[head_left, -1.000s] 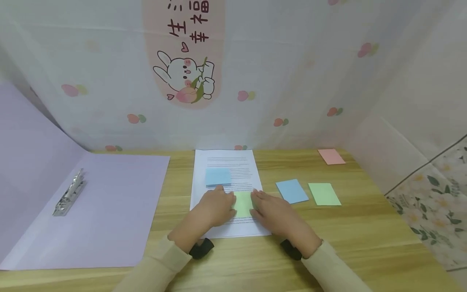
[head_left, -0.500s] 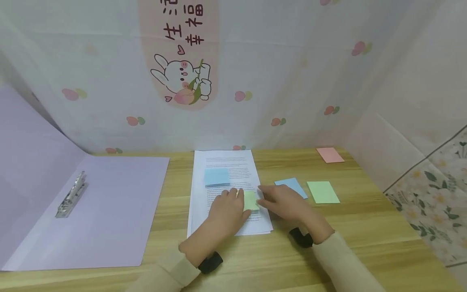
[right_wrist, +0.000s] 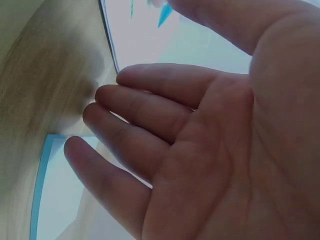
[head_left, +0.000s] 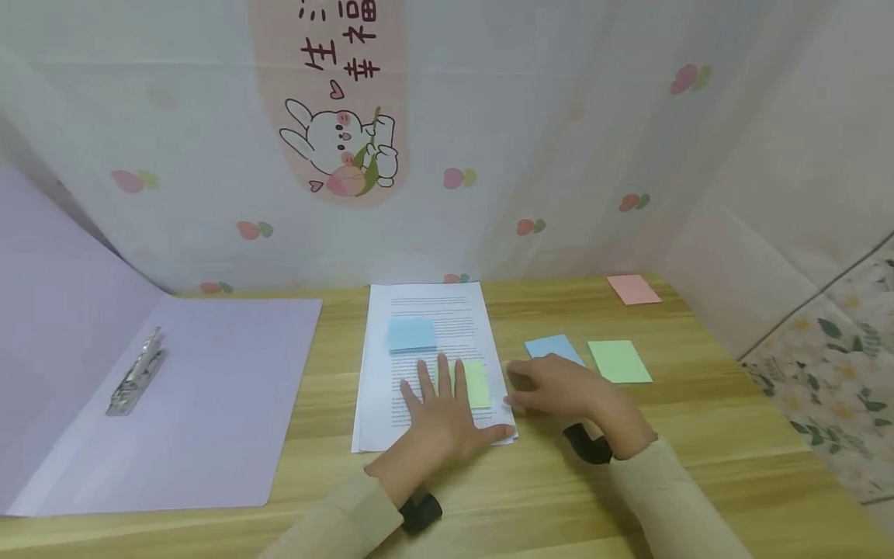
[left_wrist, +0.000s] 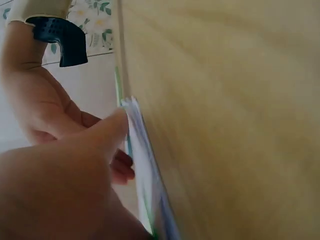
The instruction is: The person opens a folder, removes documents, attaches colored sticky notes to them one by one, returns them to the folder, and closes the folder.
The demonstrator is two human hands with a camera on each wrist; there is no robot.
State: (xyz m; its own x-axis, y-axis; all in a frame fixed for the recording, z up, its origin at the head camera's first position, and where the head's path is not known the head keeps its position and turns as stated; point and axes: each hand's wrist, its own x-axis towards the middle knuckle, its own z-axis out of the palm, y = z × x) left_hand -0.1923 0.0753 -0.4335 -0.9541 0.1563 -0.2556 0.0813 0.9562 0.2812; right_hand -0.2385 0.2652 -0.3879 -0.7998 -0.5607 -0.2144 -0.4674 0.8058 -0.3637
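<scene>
Resting over the printed sheets [head_left: 380,404], our left hand [head_left: 443,423] has straight, spread fingers and partly covers a green note [head_left: 478,386]; a blue note [head_left: 412,335] lies farther off. Our right hand [head_left: 559,386], fingers loosely bent around nothing, is at the sheets' right edge, partly hiding a blue pad [head_left: 555,348]. We see a green pad [head_left: 618,362] to the right, a pink pad [head_left: 633,289] far right, and a purple folder [head_left: 230,388] left.

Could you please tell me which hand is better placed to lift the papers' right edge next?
Probably the right hand: its fingers are right by that edge, while the left hand lies spread over the papers.
</scene>
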